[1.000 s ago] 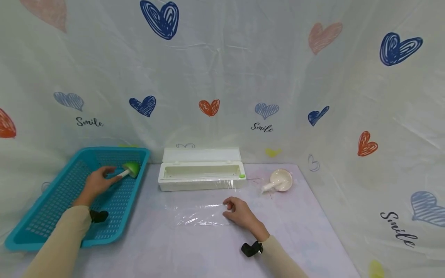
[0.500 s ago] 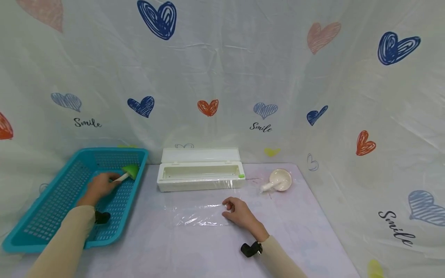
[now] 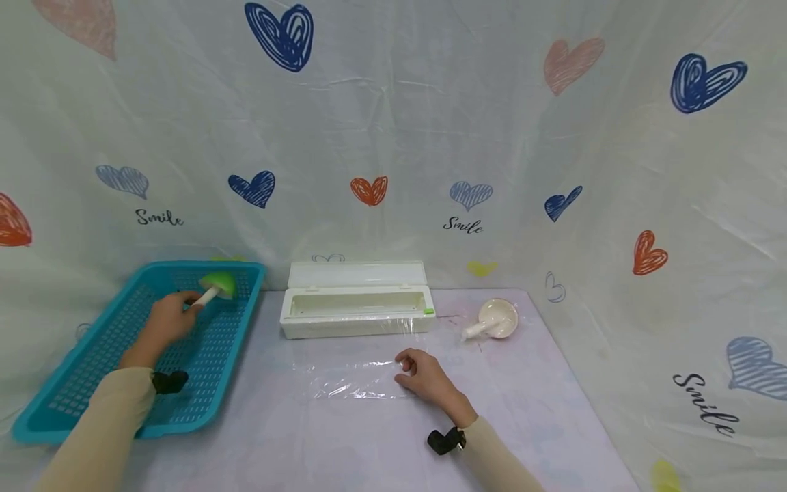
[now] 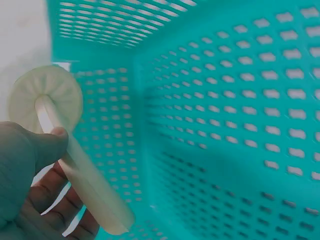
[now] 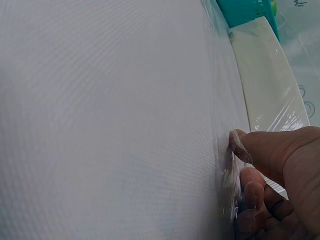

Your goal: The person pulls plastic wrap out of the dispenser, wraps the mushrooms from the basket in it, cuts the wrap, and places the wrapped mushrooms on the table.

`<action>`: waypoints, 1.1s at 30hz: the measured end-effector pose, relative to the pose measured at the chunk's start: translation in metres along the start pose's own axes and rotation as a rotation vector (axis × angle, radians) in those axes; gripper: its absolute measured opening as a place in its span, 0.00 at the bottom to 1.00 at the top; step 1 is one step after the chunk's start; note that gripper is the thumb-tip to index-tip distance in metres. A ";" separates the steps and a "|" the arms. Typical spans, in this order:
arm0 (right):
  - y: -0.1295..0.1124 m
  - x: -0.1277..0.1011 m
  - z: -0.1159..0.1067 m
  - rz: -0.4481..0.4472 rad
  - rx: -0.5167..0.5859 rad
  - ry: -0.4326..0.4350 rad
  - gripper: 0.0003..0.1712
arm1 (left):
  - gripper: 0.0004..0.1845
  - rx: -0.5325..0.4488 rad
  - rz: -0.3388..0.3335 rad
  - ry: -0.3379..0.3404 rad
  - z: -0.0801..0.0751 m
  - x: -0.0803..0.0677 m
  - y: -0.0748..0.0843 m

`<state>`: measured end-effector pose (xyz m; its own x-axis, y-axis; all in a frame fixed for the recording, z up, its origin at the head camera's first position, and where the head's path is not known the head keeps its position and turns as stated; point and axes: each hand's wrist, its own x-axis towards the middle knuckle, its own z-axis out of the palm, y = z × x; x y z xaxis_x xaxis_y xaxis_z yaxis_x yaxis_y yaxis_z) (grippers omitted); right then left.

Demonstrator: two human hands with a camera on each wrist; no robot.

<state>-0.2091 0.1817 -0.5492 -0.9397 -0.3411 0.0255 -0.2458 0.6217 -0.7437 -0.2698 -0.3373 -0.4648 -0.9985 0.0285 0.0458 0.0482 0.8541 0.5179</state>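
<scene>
Left hand [image 3: 164, 320]: pinches the stem of the toy mushroom [image 3: 215, 286], green cap raised inside the teal basket [image 3: 80, 383], left of frame.
Right hand [image 3: 425, 374]: fingers curled, pinching the edge of the plastic wrap [image 3: 350, 377] at centre.
Dispenser box [image 3: 355, 307]: lid open, behind the sheet.
Step in hand: likely lifting the mushroom out.
Next move: probably carrying it over the basket rim onto the held sheet.

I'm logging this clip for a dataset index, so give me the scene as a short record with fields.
Left hand: grips the stem of a toy mushroom, green cap, above the basket
Right hand: pinches the edge of a clear wrap sheet lying on the table
Basket: teal, mesh, at the left
Wrap box: white, lid open, behind the sheet
Far right: a cream mushroom lying on its side
</scene>
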 end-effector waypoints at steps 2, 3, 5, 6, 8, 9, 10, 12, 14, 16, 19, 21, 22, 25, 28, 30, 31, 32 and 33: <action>0.000 0.000 0.000 0.000 0.001 0.001 0.15 | 0.23 -0.008 0.013 0.035 -0.003 -0.002 0.006; 0.000 0.000 0.000 -0.002 0.000 0.000 0.15 | 0.24 -0.009 0.019 0.053 -0.005 -0.003 0.009; 0.000 0.000 0.000 0.013 0.003 -0.004 0.15 | 0.24 -0.017 0.042 0.084 -0.008 -0.005 0.018; 0.000 0.001 0.000 0.013 0.002 -0.006 0.15 | 0.24 -0.024 0.054 0.098 -0.009 -0.006 0.023; 0.000 0.001 0.000 0.012 0.001 -0.009 0.15 | 0.24 -0.032 0.076 0.120 -0.012 -0.009 0.033; 0.000 0.001 0.000 0.013 0.003 -0.010 0.15 | 0.24 -0.040 0.087 0.131 -0.014 -0.010 0.039; 0.000 0.001 0.000 0.016 0.006 -0.012 0.15 | 0.24 -0.049 0.100 0.141 -0.015 -0.012 0.045; -0.001 0.000 -0.001 0.015 0.007 -0.014 0.15 | 0.23 -0.060 0.124 0.162 -0.018 -0.014 0.058; -0.001 0.000 -0.001 0.018 0.009 -0.016 0.15 | 0.23 -0.070 0.146 0.180 -0.020 -0.017 0.072; -0.001 0.000 -0.001 0.017 0.008 -0.016 0.15 | 0.22 -0.078 0.174 0.204 -0.022 -0.020 0.085; -0.001 0.001 -0.001 0.015 0.000 -0.015 0.15 | 0.21 -0.088 0.201 0.231 -0.023 -0.023 0.103; -0.001 0.001 -0.001 0.010 -0.001 -0.013 0.15 | 0.20 -0.106 0.215 0.251 -0.022 -0.026 0.115; -0.001 0.001 -0.001 0.008 -0.002 -0.012 0.15 | 0.20 -0.112 0.222 0.260 -0.021 -0.027 0.120; 0.000 0.001 -0.001 0.003 0.005 -0.011 0.15 | 0.18 -0.139 0.245 0.280 -0.016 -0.032 0.136; 0.001 0.001 0.000 0.000 0.009 -0.010 0.15 | 0.17 -0.160 0.276 0.295 -0.007 -0.036 0.151; 0.001 0.000 0.000 0.001 0.010 -0.009 0.15 | 0.16 -0.176 0.299 0.293 0.000 -0.038 0.159; 0.000 0.000 0.000 0.002 0.008 -0.009 0.15 | 0.15 -0.179 0.308 0.291 0.004 -0.038 0.162; 0.000 0.001 0.000 0.002 0.007 -0.008 0.15 | 0.15 -0.187 0.315 0.287 0.008 -0.038 0.166; 0.000 0.001 0.001 0.002 0.004 -0.008 0.15 | 0.15 -0.193 0.319 0.278 0.013 -0.039 0.168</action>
<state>-0.2096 0.1809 -0.5494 -0.9383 -0.3454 0.0192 -0.2433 0.6197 -0.7462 -0.2235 -0.1880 -0.3903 -0.8900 0.1108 0.4423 0.3816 0.7121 0.5893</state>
